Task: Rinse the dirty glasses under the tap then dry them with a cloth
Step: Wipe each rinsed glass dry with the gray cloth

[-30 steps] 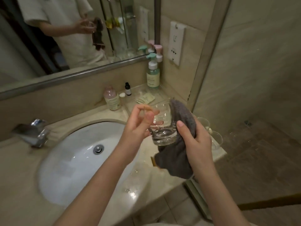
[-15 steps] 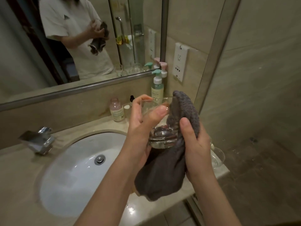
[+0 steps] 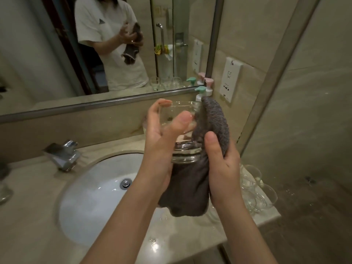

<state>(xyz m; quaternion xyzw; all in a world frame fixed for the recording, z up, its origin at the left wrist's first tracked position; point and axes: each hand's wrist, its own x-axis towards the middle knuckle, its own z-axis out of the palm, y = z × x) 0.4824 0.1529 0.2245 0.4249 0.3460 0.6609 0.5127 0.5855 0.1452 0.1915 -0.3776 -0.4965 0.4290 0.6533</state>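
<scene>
At frame centre, the left hand [image 3: 160, 138] has closed round the clear thick-based glass tumbler [image 3: 182, 134] — the right hand [image 3: 222, 164] grips the grey towelling cloth [image 3: 190, 187] against it — so drying is underway.

left hand [image 3: 162, 138] holding glass [image 3: 182, 134], right hand [image 3: 221, 164] gripping cloth [image 3: 192, 183]

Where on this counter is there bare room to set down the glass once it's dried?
Bare counter lies in front of the basin, though wet. Another bare strip runs between the tap and the basin's back rim. The right end is crowded with glasses.
</scene>
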